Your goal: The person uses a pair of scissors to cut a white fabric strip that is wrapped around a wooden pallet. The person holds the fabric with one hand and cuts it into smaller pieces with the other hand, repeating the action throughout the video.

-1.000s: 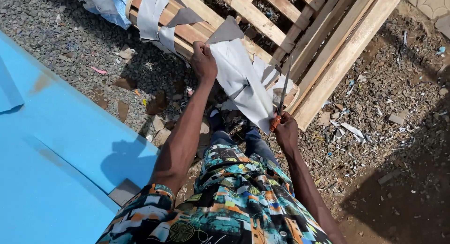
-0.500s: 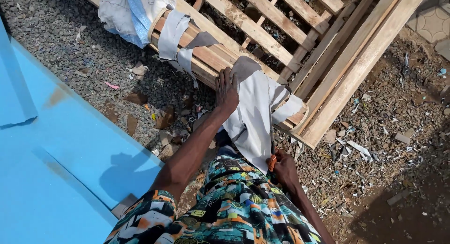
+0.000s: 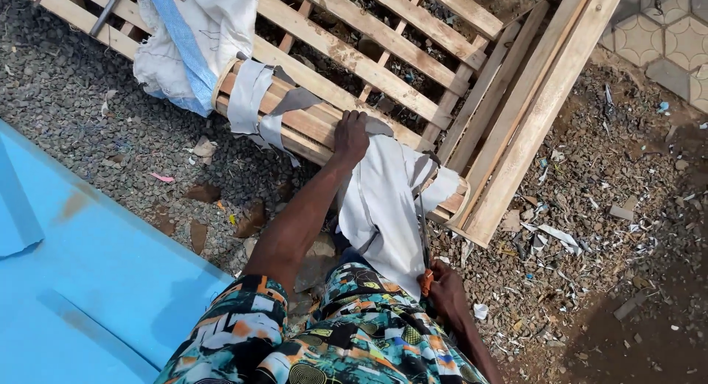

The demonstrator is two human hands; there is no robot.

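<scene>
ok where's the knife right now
In the head view the knife is low and right of centre, its orange handle in the right hand, blade up against the white cloth on the wooden frame.

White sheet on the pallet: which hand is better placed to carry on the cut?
Probably the right hand: it grips the orange-handled blade, whose tip lies against the white sheet. The left hand is pressed flat on the sheet's top edge on the wooden pallet, pinning it.
</scene>
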